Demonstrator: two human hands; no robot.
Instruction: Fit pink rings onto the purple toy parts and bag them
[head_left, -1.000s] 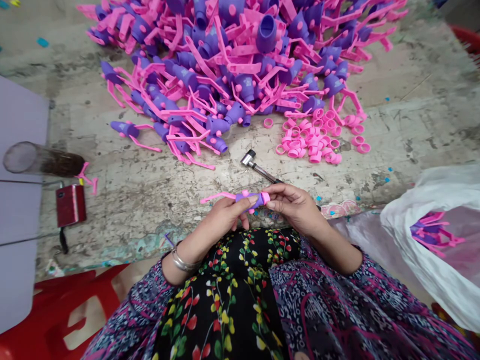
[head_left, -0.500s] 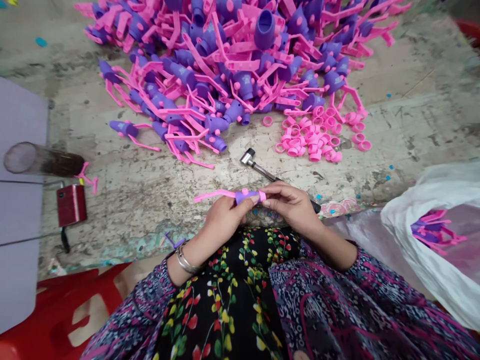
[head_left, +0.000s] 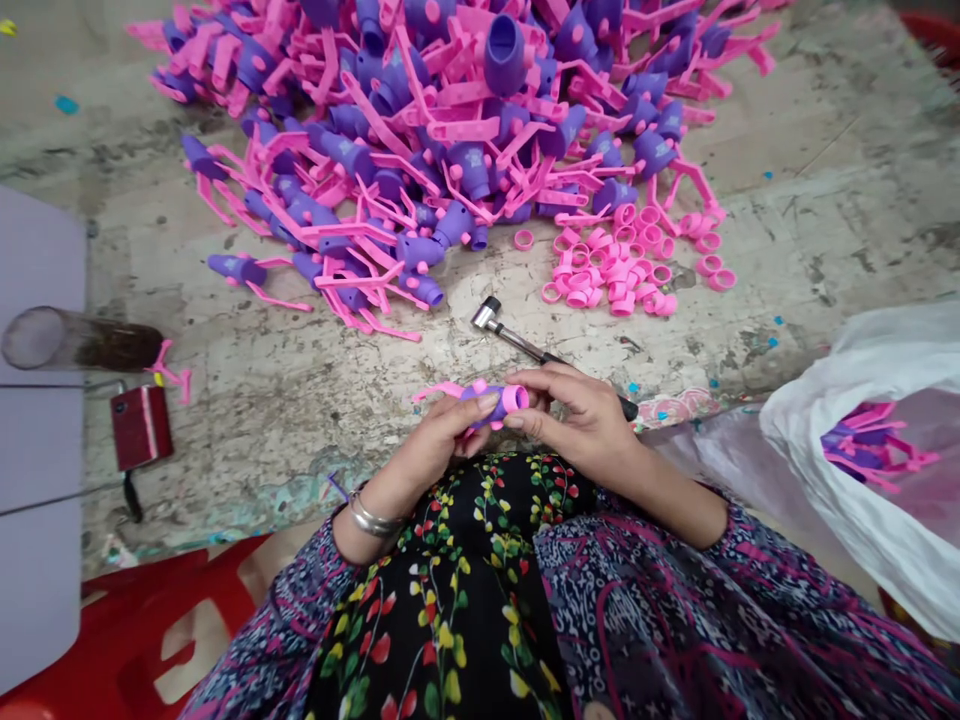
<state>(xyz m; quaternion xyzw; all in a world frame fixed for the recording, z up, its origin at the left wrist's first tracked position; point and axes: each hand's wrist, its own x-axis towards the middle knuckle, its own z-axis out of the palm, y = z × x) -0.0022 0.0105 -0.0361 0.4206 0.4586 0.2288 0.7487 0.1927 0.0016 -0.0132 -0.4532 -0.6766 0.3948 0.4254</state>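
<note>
A purple plastic cone-shaped piece with pink arms [head_left: 491, 403] is gripped in my left hand [head_left: 441, 436], the thumb pressed along its side. On its right end sits a pink ring [head_left: 516, 399], its round opening tilted toward me. My right hand [head_left: 581, 418] has its thumb below and index finger above that ring, closed about it. Just beyond my right hand a small hammer [head_left: 517, 343] lies on the table, its handle partly hidden behind the hand.
Across the far table spreads a heap of purple and pink pieces [head_left: 341, 155]. Loose pink rings [head_left: 600, 265] lie in front of it. A white bag [head_left: 799, 425] with similar pieces stands at right. A glass [head_left: 37, 338] and a dark red box [head_left: 141, 427] are at left.
The purple piece has turned so that its ringed end faces more toward me. My right fingers have opened slightly around the ring. The view has shifted a little.
</note>
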